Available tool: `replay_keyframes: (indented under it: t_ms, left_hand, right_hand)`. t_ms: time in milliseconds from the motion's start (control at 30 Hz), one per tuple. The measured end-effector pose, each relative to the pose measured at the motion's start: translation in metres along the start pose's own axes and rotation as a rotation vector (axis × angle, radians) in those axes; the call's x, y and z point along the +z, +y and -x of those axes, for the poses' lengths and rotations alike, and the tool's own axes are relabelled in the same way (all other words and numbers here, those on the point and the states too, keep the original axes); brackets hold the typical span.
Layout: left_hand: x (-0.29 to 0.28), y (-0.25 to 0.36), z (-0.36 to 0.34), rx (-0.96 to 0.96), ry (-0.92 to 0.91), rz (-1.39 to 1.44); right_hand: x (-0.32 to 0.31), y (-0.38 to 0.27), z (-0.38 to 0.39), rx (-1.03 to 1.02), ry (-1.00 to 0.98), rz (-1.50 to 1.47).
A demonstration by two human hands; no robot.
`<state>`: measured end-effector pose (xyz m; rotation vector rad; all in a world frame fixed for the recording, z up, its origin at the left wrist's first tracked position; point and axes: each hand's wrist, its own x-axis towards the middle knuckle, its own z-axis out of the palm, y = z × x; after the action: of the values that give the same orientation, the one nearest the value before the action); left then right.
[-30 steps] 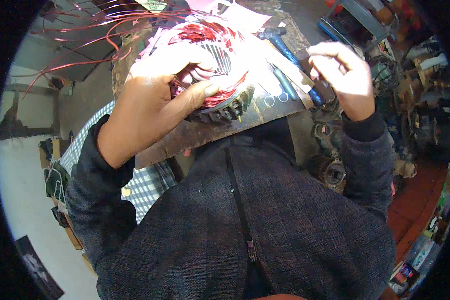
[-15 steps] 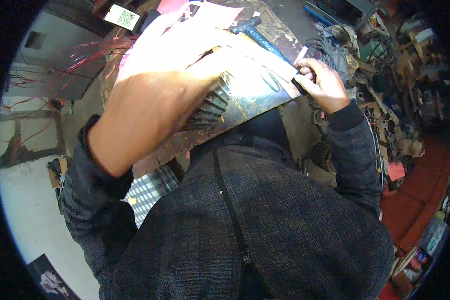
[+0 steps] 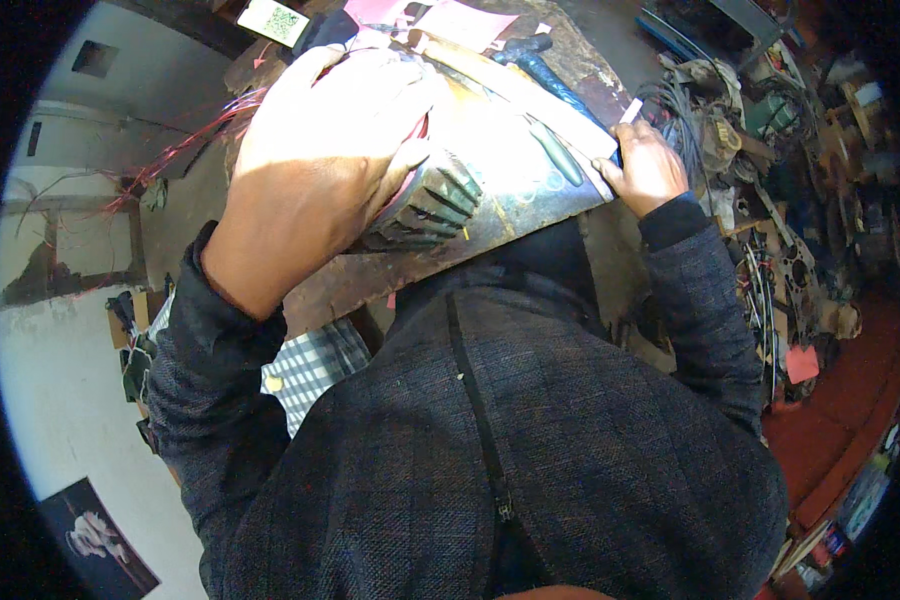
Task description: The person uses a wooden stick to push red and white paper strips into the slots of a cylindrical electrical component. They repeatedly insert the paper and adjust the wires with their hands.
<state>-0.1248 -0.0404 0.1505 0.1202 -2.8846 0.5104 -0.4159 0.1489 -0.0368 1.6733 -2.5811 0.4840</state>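
Observation:
My left hand [image 3: 335,140] is curled over the top of a slotted metal core, which looks like a motor stator [image 3: 435,210]. A bit of something red shows between its thumb and fingers; glare washes out the rest. Thin red wires [image 3: 205,135] trail off to the left from beneath this hand. At the right corner of the worktop [image 3: 520,218], my right hand [image 3: 652,168] has its fingers bent inward around a dark blue end. A blue-handled hammer [image 3: 550,80], a long pale strip [image 3: 515,85] and a green-handled tool [image 3: 557,155] point toward it. What it grips is partly hidden.
Pink sheets [image 3: 470,22] lie at the far edge, beside a white card [image 3: 273,22] with a printed code. Coiled grey cable [image 3: 675,110] and metal parts crowd the right side. A checked cloth [image 3: 315,370] hangs below the worktop at left.
The view has shifted, moving the scene rightward. My left hand has drawn back slightly from the core, uncovering more of its slots. The right hand has come slightly closer to the tools.

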Motion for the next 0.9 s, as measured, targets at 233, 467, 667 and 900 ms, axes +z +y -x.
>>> replay_keyframes:
  t_ms: [233, 467, 667, 900]
  left_hand:
    - [0.007, -0.007, 0.01, 0.042, 0.064, 0.049]
    - [0.004, -0.006, 0.003, -0.082, 0.154, 0.227]
    - [0.015, -0.012, 0.011, -0.031, 0.151, 0.308]
    - [0.007, -0.001, -0.014, -0.101, 0.564, 0.256]
  right_hand:
    - [-0.008, -0.009, -0.004, 0.061, 0.065, -0.278]
    - [-0.084, -0.024, -0.036, -0.065, 0.408, -0.945]
    - [-0.182, -0.055, -0.066, -0.199, 0.564, -0.817]
    - [-0.169, -0.108, -0.088, -0.089, 0.662, -0.861]
